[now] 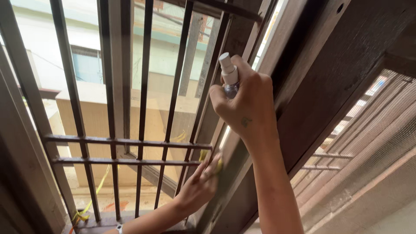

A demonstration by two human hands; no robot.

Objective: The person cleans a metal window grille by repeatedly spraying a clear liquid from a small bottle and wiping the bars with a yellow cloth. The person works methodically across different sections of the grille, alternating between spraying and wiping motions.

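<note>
dark metal window bars (143, 108) left and centre | pale building (164, 47) beyond, upper left | brown wooden frame (329, 73) upper right | mesh screen (381, 143) lower right | yellow cord (89, 203) lower left

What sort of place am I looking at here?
Likely a home window, seen from indoors: metal bars over an opening facing neighbouring buildings, a wooden frame. The right hand holds a spray bottle; the left hand presses a yellow cloth.
</note>
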